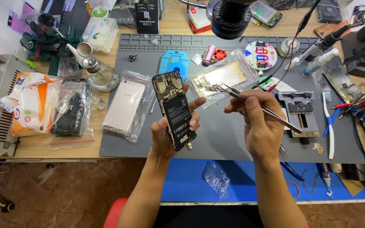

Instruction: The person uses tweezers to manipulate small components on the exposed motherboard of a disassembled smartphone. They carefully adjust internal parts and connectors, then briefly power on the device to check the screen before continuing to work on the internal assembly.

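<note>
My left hand (165, 131) holds an opened phone (175, 110) upright above the grey work mat (224, 139), its back cover off so the black battery and circuit board show. My right hand (260, 122) grips metal tweezers (233, 91), whose tips point left and pinch a tiny part just right of the phone's top. A small connector piece hangs at the phone's lower end.
A gold phone in a clear bag (124, 106) lies left on the mat, another bagged gold frame (218, 78) behind. A glass dispenser bottle (100, 71), a board holder (300, 114), a blue toothbrush (329, 126), a microscope head (230, 17) and cables surround the mat.
</note>
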